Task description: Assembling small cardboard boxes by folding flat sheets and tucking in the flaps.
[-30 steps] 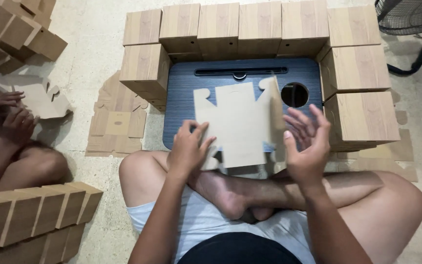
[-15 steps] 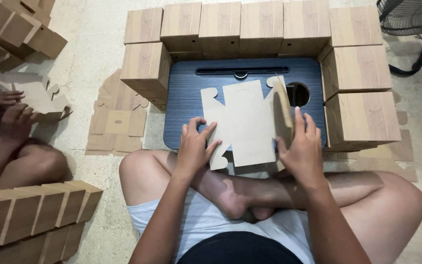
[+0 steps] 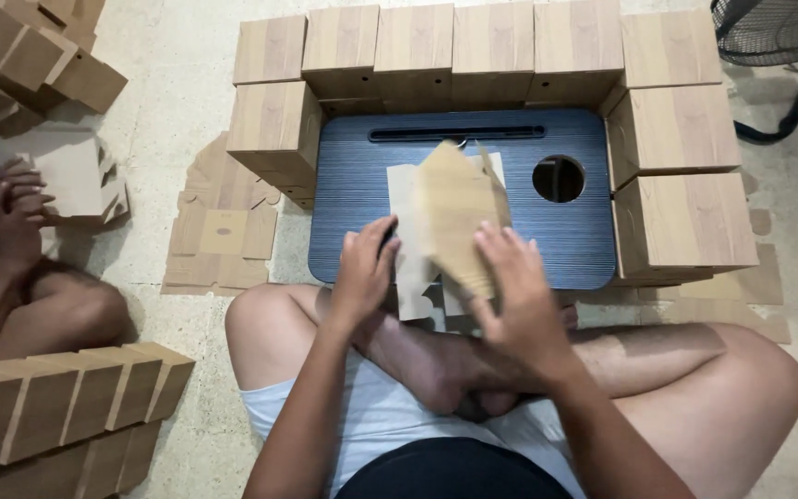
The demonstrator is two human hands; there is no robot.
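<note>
The flat-cut cardboard box blank (image 3: pixel 445 222) sits over the middle of the dark blue lap tray (image 3: pixel 353 176), half raised, its wood-grain face turned up and toward the right while a pale panel lies flat beneath. To fold it cleanly, my judgement is that the creases should be bent along their scored lines with one hand pinning the flat panel — otherwise the sheet will skid on the smooth tray.

The left hand (image 3: pixel 362 273) lies near the tray's near edge, palm down, fingers (image 3: pixel 382 242) curled loosely onto the blank's left panel and pressing it. The right hand (image 3: pixel 519 296) comes in from the near right, its fingers spread fairly wide and laid against the lifted panel, tipping it up; whether the thumb pinches behind it cannot be told. Both forearms reach forward over crossed legs on the floor (image 3: pixel 177 83).

Finished wood-grain boxes (image 3: pixel 676 129) ring the tray on the far, left and right sides — more flat blanks (image 3: pixel 219 231) lie on the floor to the left, where another person's hands (image 3: pixel 11 199) hold their own blank.
</note>
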